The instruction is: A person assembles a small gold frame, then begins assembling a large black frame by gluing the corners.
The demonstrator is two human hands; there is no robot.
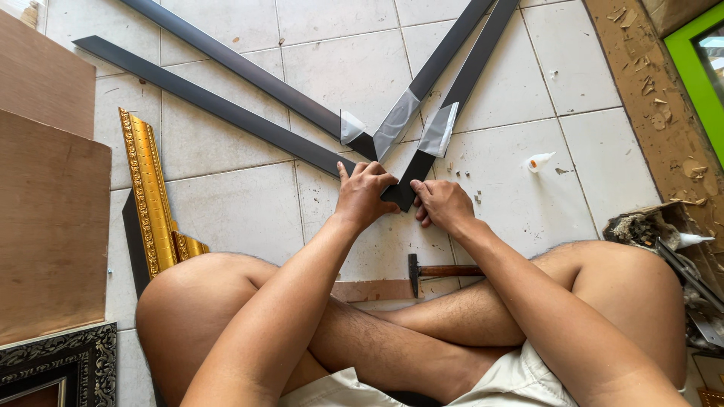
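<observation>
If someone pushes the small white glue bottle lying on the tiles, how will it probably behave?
The glue bottle lies on its side on smooth white tiles, so it would probably slide or roll easily. It looks small and plastic, so likely light. Nothing touches it; both hands are at the dark frame corner.

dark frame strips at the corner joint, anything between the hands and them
Nothing visible: the left hand and right hand rest directly on the long dark frame moulding strips at their mitred corner. The wooden-handled hammer lies nearer the legs, apart.
</observation>
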